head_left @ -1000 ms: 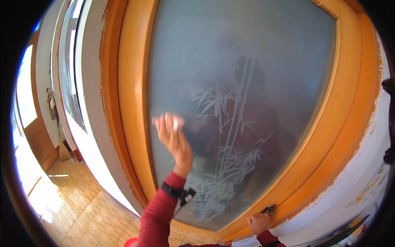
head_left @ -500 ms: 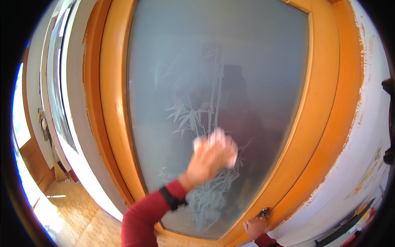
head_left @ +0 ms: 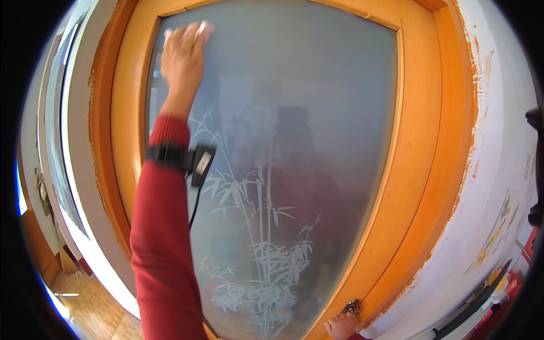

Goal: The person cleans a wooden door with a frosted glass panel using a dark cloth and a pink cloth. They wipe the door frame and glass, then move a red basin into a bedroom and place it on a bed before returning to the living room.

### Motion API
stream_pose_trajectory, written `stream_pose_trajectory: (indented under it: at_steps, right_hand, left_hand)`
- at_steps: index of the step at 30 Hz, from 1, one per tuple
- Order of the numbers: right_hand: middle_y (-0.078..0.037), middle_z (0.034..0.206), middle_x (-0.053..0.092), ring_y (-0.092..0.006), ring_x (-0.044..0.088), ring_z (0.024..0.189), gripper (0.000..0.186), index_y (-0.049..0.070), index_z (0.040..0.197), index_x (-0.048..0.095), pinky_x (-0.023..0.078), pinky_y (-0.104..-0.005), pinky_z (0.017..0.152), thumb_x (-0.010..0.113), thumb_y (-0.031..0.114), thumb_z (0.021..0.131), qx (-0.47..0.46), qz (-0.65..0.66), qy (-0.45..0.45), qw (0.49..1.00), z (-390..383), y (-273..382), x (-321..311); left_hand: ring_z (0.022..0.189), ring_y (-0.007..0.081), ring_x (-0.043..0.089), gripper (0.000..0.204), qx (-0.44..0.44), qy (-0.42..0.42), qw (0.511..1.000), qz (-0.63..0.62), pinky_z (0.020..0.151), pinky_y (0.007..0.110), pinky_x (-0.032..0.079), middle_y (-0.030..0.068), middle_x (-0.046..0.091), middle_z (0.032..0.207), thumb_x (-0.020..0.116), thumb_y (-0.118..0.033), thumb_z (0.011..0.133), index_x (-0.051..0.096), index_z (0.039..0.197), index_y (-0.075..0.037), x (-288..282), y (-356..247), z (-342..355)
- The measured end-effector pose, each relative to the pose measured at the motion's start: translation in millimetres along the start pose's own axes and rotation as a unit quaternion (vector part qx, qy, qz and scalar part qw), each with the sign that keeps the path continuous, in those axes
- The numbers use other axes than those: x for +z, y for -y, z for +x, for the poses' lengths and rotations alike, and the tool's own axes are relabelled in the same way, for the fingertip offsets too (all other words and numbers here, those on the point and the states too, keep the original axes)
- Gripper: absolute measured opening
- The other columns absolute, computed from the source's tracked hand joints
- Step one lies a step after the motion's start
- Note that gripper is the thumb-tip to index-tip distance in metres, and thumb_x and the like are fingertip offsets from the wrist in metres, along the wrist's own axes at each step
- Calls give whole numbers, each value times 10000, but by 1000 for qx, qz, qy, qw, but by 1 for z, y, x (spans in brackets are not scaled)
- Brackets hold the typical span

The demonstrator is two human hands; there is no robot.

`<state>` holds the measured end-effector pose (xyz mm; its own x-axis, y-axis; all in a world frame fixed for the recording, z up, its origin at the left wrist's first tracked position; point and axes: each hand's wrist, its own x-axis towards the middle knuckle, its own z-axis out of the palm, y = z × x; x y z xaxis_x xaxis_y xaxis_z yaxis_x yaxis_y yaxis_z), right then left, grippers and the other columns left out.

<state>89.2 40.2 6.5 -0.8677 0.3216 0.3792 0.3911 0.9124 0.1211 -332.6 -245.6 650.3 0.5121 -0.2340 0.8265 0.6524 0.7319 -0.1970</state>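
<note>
My left hand (head_left: 182, 55), in a red sleeve with a black strapped device (head_left: 201, 164), presses a pale pink cloth (head_left: 204, 29) against the top left corner of a frosted glass pane (head_left: 331, 85) etched with bamboo. Orange wood (head_left: 419, 141) frames the pane. Low at the right, my right hand (head_left: 340, 326) has its fingers curled at the metal door handle (head_left: 352, 307), apparently gripping it.
A white wall (head_left: 490, 147) with orange paint smears flanks the doorway on the right, with dark objects (head_left: 493, 283) low beside it. At left are a pale post (head_left: 107, 198), a bright opening, a straw broom (head_left: 69, 262) and a tiled floor (head_left: 102, 306).
My left hand swept right and down across the bamboo, then up to the top left with the cloth. The view has shifted, showing more of the pane's top. My right hand stays at the handle.
</note>
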Motion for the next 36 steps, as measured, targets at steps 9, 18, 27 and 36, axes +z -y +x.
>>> stream_pose_trajectory:
  at_steps: [9,18,27,36]
  right_hand:
    - [-110,685,679,-286,662,728,322,114,693,668,404,-469,784,639,371,886,-57,22,7,998,8,-3,-7]
    - [-88,725,673,-275,653,768,308,113,724,667,407,-470,813,623,359,903,-50,42,-27,998,2,-8,4]
    - [-102,730,638,-284,612,820,279,105,722,642,395,-464,813,650,323,896,-50,47,-32,997,3,-6,13]
    - [-93,736,624,-274,601,814,250,99,743,637,396,-451,805,671,299,889,-61,83,-4,995,11,-11,1]
  left_hand:
    - [1389,310,457,517,128,191,925,-302,1135,574,341,116,547,1417,569,-54,831,626,1340,-124,-38,-252,-82]
    - [1449,259,415,549,185,629,621,-430,1149,532,360,67,509,1488,634,-154,853,567,1397,-188,-160,-266,-183]
    - [1355,393,464,327,75,116,972,-191,1130,495,338,144,569,1396,544,-209,1032,656,1321,-103,-39,-219,-62]
    - [1467,214,378,587,125,418,872,-224,1095,561,349,-60,464,1552,581,-216,892,543,1463,-346,-223,-359,-297]
